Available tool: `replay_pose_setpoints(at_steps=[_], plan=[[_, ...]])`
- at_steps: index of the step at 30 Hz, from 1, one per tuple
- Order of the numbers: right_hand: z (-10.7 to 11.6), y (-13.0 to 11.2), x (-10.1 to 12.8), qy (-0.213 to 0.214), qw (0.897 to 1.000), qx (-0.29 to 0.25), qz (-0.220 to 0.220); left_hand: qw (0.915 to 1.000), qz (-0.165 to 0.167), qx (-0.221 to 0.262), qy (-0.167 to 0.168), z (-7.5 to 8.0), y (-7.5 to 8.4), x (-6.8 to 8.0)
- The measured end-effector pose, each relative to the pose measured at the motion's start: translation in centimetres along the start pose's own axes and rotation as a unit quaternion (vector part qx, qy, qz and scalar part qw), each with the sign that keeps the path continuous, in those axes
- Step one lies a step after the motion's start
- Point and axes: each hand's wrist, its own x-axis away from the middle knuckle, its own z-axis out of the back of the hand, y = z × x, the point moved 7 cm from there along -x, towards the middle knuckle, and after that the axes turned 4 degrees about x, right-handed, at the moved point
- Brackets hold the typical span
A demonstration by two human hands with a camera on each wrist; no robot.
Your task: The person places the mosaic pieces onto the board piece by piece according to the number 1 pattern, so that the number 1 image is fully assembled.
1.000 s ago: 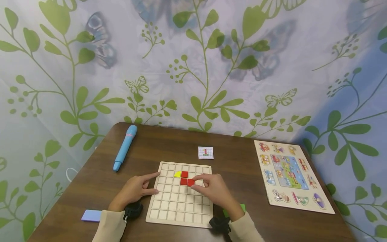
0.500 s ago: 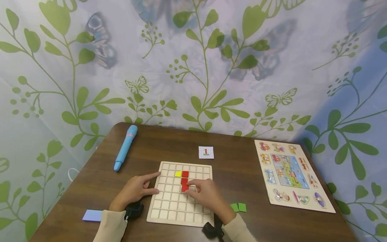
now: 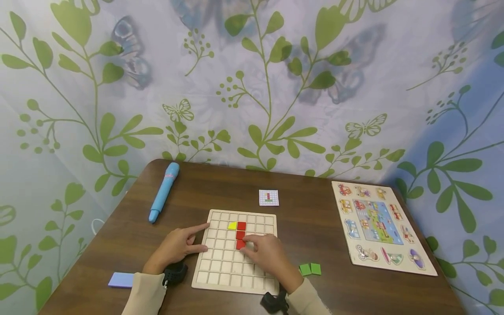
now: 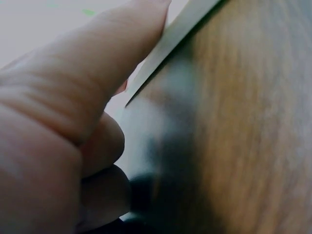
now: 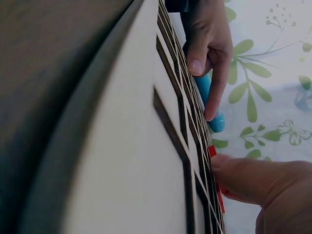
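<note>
Site: looks like a play corner (home or classroom, I cannot tell). Evidence: dark wood-grain table (image 3: 307,227) set against a leaf-and-butterfly backdrop (image 3: 220,127); on the table, a picture puzzle (image 3: 379,225) of vehicles, a gridded board (image 3: 219,267), a blue microphone-shaped object (image 3: 163,193).

I note a dark wood-grained table (image 3: 307,227) before a pale wall covering (image 3: 157,26), bluish at right, printed with foliage (image 3: 323,81) and butterflies (image 3: 131,54).

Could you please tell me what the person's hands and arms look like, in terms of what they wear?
The left hand and right hand are gloveless. Plain beige sleeves end near the wrists. A black device sits at each wrist.
</note>
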Motion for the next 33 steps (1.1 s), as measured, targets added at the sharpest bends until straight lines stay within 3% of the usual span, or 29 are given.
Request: replay_pose_setpoints(at_steps=[10,18,33], plan=[[-0.36,-0.30,-0.18,-0.017,0.999,0.030,0.007,0.9999,0.005,-0.009,-0.001,0.08,0.13,0.12],[-0.32,-0.43,-0.24,-0.007,0.999,0.048,0.015,0.9999,0.002,-0.015,-0.001,0.05,-0.02,-0.02],[0.07,0.17,-0.19,-0.003,1.000,0.028,0.008,0.9999,0.000,-0.015,0.000,0.09,0.02,0.01]])
